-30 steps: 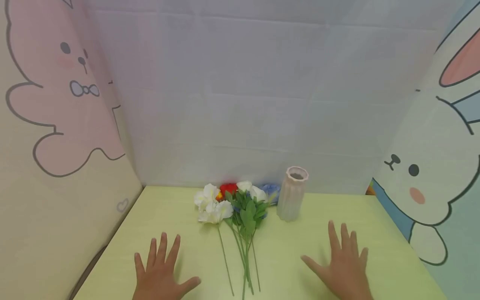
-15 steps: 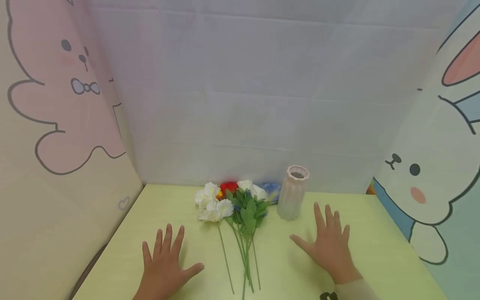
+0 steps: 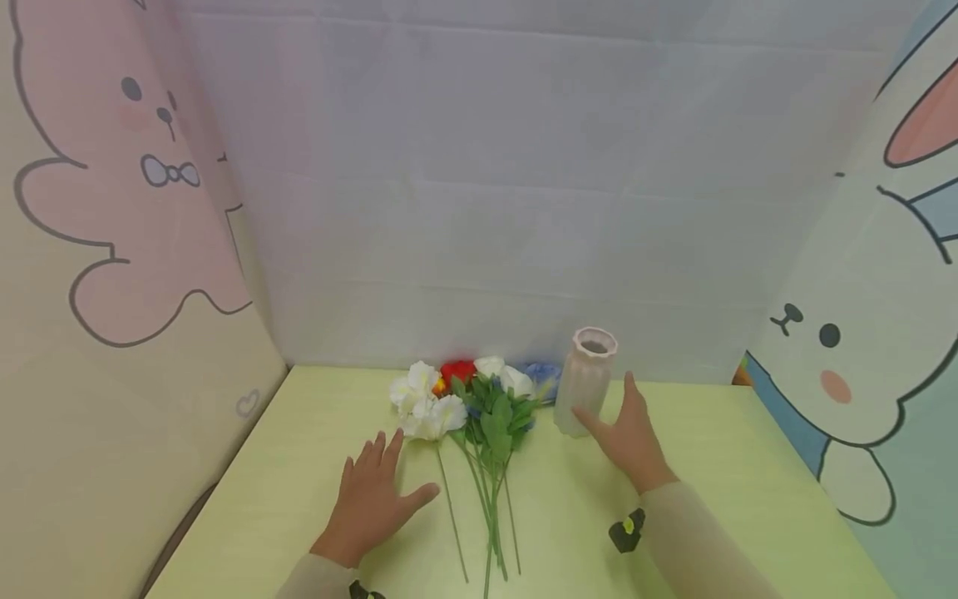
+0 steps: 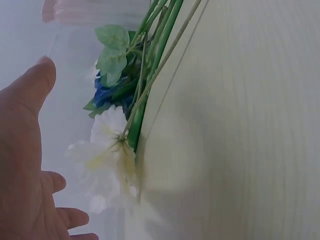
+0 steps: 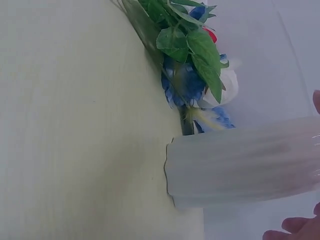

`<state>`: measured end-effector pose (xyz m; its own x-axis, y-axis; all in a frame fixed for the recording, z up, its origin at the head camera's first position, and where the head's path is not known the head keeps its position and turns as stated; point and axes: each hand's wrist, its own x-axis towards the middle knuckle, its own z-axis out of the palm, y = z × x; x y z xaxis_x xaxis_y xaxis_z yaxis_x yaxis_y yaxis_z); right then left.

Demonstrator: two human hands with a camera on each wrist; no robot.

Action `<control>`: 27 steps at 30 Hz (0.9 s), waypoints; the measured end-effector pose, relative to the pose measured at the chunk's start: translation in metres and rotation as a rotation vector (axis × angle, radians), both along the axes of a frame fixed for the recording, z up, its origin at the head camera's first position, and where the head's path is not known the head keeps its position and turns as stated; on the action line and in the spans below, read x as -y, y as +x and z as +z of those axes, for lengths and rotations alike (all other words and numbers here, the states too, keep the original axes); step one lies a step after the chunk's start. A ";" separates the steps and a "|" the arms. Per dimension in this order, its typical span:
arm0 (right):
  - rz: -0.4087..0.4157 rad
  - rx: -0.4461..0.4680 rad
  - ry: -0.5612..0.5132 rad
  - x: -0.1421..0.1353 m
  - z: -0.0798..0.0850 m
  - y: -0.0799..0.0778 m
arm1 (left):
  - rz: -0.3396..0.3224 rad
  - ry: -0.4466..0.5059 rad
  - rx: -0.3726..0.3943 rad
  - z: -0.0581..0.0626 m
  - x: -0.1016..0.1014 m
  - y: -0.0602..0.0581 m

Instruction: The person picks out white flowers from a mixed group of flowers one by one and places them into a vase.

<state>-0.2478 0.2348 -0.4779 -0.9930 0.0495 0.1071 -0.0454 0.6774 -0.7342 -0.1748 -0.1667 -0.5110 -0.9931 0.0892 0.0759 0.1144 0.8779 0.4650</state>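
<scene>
Left hand (image 3: pixel 370 503), right hand (image 3: pixel 632 443) spread, empty; pinkish-white ribbed ceramic-looking vase (image 3: pixel 585 381) stands upright, just ahead-left of right, the nearer.

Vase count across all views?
1. The vase stands upright near the back of the table, right of the flowers, with the right hand by it. Both wrist views show that same one; no other is visible.
</scene>
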 end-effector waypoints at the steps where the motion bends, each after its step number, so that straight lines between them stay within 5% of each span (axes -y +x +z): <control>1: 0.009 0.012 -0.028 0.001 0.001 -0.004 | 0.003 0.017 0.009 -0.001 -0.003 -0.003; 10: 0.078 -0.008 -0.297 0.009 0.004 -0.030 | 0.123 0.109 0.007 -0.011 -0.029 -0.025; 20: 0.010 0.080 -0.395 0.015 0.003 -0.045 | 0.306 0.331 -0.058 -0.012 -0.047 -0.025; 27: -0.015 0.086 -0.366 0.016 0.001 -0.048 | 0.252 0.340 0.056 -0.012 -0.053 -0.025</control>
